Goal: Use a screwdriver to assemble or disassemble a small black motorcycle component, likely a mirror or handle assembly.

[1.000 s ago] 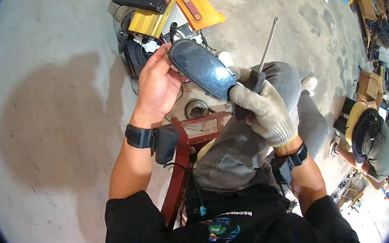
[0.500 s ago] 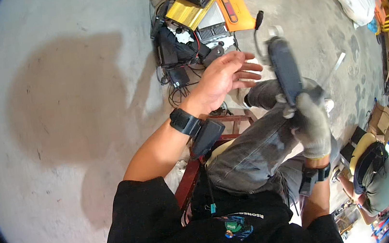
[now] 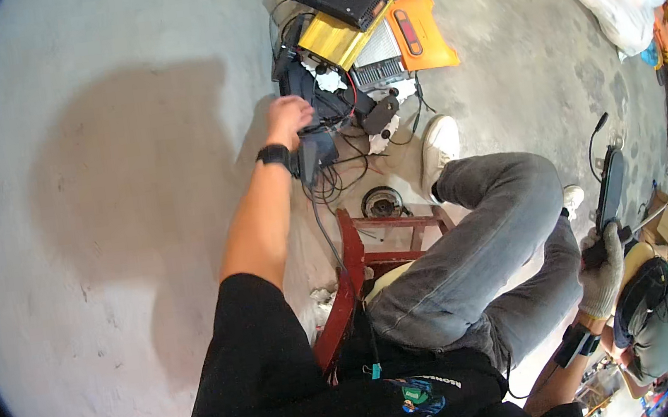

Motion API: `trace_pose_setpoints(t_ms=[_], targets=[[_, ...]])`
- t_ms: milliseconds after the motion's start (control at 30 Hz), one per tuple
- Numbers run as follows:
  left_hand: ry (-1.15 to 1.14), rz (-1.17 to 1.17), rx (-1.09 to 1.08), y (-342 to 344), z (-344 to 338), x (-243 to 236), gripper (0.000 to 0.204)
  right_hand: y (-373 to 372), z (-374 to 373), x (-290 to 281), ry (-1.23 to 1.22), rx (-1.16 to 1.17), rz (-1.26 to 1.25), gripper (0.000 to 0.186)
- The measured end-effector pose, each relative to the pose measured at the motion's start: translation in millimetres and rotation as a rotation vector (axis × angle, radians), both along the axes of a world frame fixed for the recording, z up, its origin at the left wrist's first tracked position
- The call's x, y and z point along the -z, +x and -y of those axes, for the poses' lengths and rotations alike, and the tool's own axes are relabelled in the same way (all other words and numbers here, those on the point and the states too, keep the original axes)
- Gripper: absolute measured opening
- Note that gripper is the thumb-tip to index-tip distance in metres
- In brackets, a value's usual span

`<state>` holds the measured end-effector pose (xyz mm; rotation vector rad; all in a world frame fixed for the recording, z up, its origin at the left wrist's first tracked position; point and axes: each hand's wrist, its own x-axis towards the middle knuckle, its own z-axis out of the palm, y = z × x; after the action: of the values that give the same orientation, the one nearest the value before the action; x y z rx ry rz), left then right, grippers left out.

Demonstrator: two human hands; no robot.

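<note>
Gripping black elongated panel (image 3: 611,184), now swung far right, in off-white knit-gloved right hand (image 3: 602,269); shifted bare left hand (image 3: 289,115) to black cabled equipment pile (image 3: 330,107), cannot tell if grasping; leaving panel supported one-handed.

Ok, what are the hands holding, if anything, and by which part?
Right hand: the dark oblong device, gripped at its near end, plus a long-shafted tool by its handle. Left hand: at the black gear; any hold cannot be told.
</note>
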<state>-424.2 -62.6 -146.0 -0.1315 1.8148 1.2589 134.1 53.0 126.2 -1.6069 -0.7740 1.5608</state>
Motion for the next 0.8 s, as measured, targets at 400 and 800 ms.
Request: trace_pose_setpoints(t_ms=[400,800], targets=[[-0.268,0.047,0.040,21,-68,98,0.039,11,18,30,-0.109,0.230,0.098,0.026],[-0.290,-0.126,-0.084,-37,-47,119,0.020,12,18,25,-0.131,0.116,0.145,0.034]])
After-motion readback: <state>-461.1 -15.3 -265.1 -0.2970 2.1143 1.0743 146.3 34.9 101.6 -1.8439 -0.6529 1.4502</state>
